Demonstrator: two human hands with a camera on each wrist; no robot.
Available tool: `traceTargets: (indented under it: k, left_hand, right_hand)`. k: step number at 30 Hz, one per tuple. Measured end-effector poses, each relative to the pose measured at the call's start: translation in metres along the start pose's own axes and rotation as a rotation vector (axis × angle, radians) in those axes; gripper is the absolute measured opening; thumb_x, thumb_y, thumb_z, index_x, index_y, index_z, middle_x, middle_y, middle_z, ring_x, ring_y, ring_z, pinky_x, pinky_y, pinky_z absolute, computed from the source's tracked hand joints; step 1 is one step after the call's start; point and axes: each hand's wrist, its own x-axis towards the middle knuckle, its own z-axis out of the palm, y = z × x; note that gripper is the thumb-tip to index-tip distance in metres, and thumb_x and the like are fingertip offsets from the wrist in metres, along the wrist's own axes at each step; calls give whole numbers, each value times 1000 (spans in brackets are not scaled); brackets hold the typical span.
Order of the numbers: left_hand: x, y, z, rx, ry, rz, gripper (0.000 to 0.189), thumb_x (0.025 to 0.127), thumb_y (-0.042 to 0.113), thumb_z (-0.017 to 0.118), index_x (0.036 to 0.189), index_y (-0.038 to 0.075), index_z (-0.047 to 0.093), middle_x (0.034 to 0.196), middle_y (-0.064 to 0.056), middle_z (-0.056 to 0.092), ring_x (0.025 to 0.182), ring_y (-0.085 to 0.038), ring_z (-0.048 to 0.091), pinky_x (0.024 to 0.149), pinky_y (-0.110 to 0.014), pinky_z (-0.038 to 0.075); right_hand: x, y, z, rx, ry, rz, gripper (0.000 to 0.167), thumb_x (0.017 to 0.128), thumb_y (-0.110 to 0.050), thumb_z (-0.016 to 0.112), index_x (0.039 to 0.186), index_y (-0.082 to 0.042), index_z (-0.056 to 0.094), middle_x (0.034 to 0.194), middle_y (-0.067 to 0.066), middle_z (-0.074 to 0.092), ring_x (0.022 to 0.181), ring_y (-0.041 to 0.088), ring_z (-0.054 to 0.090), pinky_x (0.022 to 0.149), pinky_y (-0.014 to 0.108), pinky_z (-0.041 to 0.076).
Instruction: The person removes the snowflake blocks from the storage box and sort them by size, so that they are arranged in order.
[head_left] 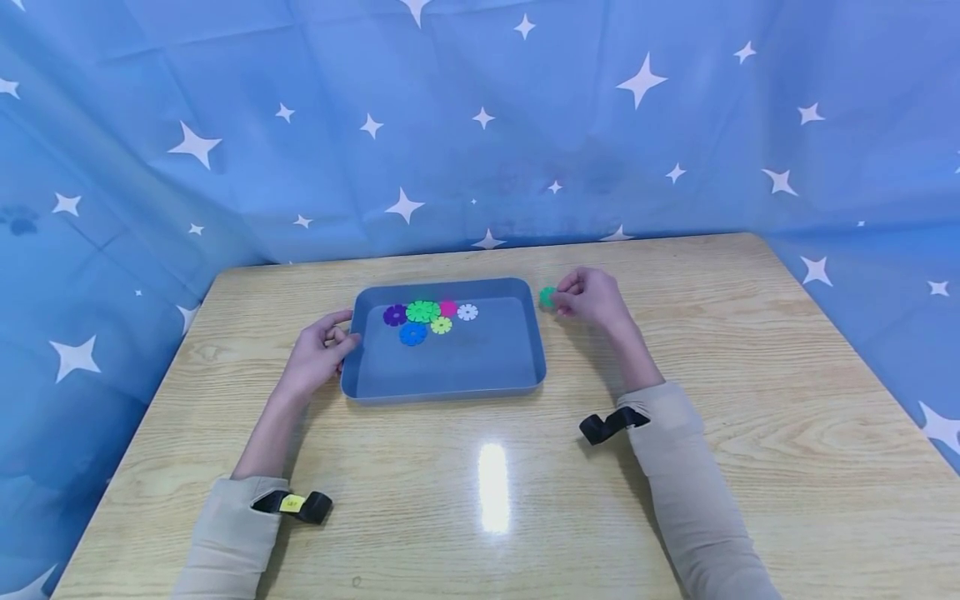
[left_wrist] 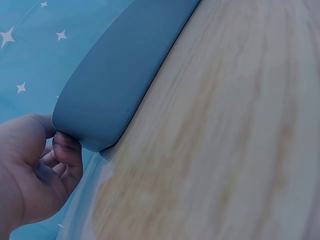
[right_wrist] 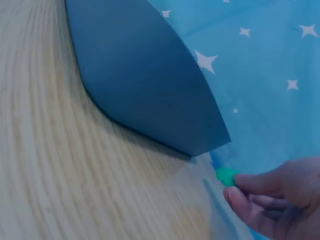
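A blue-grey tray (head_left: 465,367) lies on the table. At its left end my left hand (head_left: 318,352) pinches the wall between thumb and fingers; the left wrist view shows that hand (left_wrist: 40,170) at the tray's corner (left_wrist: 95,130). Just off the tray's right end, my right hand (head_left: 592,298) holds a green notched plastic disc (head_left: 547,297) between thumb and fingertips. The same disc (right_wrist: 227,176) shows in the right wrist view, apart from the tray wall (right_wrist: 150,90). Inside the tray lie purple (head_left: 395,315), green (head_left: 423,312), blue (head_left: 413,334), yellow (head_left: 442,325), pink (head_left: 447,308) and white discs (head_left: 468,312).
The discs in the tray sit together toward its back left. Pale wood tabletop (head_left: 420,483) surrounds the tray, with a bright light reflection in front. A blue curtain with white stars (head_left: 450,167) hangs behind the table. Black straps (head_left: 615,423) circle both sleeves.
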Motion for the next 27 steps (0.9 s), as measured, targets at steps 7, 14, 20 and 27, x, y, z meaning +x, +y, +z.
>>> traceTargets:
  k: [7, 14, 20, 27]
  left_hand:
    - [0, 0, 0, -5, 0, 8, 54, 101, 11, 59, 149, -5, 40, 85, -14, 56, 59, -10, 51, 54, -24, 49]
    - [1, -2, 1, 0, 7, 7, 52, 101, 11, 59, 149, -3, 42, 87, -15, 56, 59, -11, 51, 54, -25, 50]
    - [1, -2, 1, -7, 0, 13, 53, 101, 11, 59, 149, -4, 41, 87, -15, 56, 59, -11, 50, 54, -24, 49]
    - [0, -1, 1, 1, -1, 1, 53, 101, 11, 59, 149, -3, 42, 88, -14, 56, 60, -12, 51, 54, -25, 49]
  right_hand:
    - [-1, 6, -1, -104, -40, 53, 21, 98, -16, 66, 103, 4, 66, 88, 13, 68, 77, 21, 66, 69, 30, 52]
    - [-2, 9, -8, -158, -118, 70, 21, 97, -18, 67, 101, 3, 68, 82, 8, 64, 76, 20, 56, 70, 31, 45]
    - [-4, 8, -10, -158, -177, 91, 22, 96, -20, 69, 101, 2, 67, 83, 8, 62, 77, 20, 54, 69, 32, 46]
    - [-6, 9, -9, -128, -183, 100, 27, 92, -21, 76, 103, 1, 65, 85, 8, 63, 76, 20, 58, 69, 32, 50]
